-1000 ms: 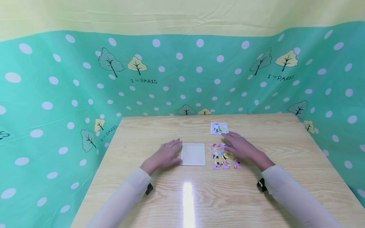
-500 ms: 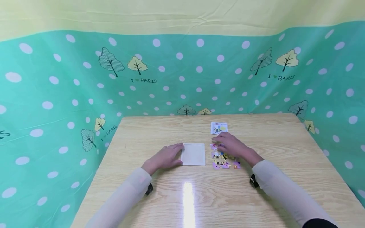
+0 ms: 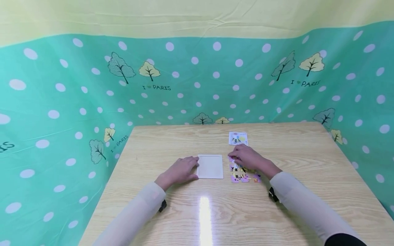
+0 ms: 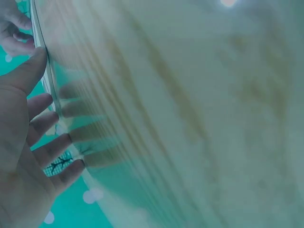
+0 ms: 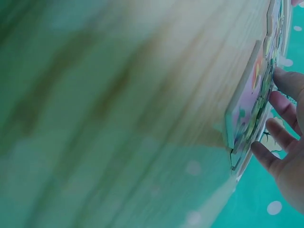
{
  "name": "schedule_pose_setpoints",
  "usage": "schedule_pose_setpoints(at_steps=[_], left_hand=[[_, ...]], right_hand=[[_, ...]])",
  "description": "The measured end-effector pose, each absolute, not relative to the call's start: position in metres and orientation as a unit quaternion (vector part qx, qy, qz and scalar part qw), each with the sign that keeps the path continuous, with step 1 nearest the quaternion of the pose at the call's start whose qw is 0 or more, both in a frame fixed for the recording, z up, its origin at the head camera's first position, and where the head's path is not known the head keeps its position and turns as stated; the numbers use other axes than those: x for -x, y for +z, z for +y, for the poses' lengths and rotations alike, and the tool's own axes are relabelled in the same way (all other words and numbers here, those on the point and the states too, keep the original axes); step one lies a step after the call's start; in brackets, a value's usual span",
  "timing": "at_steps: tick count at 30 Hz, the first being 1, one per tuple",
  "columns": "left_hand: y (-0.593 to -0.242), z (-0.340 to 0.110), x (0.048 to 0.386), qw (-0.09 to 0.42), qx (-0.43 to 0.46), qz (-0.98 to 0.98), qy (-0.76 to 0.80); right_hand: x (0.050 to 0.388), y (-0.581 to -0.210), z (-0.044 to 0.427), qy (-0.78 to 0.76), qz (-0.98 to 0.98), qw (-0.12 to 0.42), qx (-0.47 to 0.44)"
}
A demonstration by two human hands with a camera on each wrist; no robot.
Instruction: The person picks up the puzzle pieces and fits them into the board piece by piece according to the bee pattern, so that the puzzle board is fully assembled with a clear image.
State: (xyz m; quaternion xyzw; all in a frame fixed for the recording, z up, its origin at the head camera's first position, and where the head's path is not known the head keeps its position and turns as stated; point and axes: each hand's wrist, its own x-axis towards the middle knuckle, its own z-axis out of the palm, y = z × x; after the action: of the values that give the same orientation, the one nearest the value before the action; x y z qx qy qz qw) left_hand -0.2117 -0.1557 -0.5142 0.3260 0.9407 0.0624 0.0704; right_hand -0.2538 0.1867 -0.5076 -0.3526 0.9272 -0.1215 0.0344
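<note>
A white square tray (image 3: 210, 166) lies flat near the middle of the table. My left hand (image 3: 181, 169) rests at its left edge, thumb and fingers spread along the side; the left wrist view shows those fingers (image 4: 52, 149) fairly straight. Right of the tray, purple and yellow jigsaw puzzle pieces (image 3: 239, 176) lie grouped in rows. My right hand (image 3: 250, 159) covers the upper part of this group, its fingertips bent at the top-left piece. In the right wrist view, the thumb (image 5: 286, 80) touches the puzzle pieces (image 5: 247, 102); whether it pinches one is unclear.
Behind the pieces, a square picture card (image 3: 238, 138) with a bee lies close to my right fingers. The wooden table (image 3: 166, 140) ends at a green dotted cloth (image 3: 184, 78) at the back and sides. A bright reflection crosses the front.
My right hand has moved left over the puzzle pieces to the top-left one, its fingers drawing closer together. The left hand stays at the tray's edge.
</note>
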Motion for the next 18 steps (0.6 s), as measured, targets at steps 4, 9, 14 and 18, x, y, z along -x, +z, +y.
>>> schedule_pose_setpoints(at_steps=[4,9,14,18], left_hand=[[-0.5141,-0.1534,0.2091,0.072,-0.318,0.943,0.066],[-0.5113,-0.1532,0.2072,0.073,-0.316,0.944,0.064],[-0.5086,-0.1529,0.2069,0.078,-0.318,0.943,0.060],[-0.5066,-0.1520,0.2069,0.081,-0.317,0.943,0.061]], right_hand=[[0.2538,-0.5065,0.1865,-0.120,0.927,0.035,0.352],[0.2549,-0.5062,0.1860,-0.122,0.926,0.033,0.356],[0.2567,-0.5062,0.1857,-0.125,0.924,0.035,0.360],[0.2575,-0.5063,0.1858,-0.127,0.925,0.042,0.355]])
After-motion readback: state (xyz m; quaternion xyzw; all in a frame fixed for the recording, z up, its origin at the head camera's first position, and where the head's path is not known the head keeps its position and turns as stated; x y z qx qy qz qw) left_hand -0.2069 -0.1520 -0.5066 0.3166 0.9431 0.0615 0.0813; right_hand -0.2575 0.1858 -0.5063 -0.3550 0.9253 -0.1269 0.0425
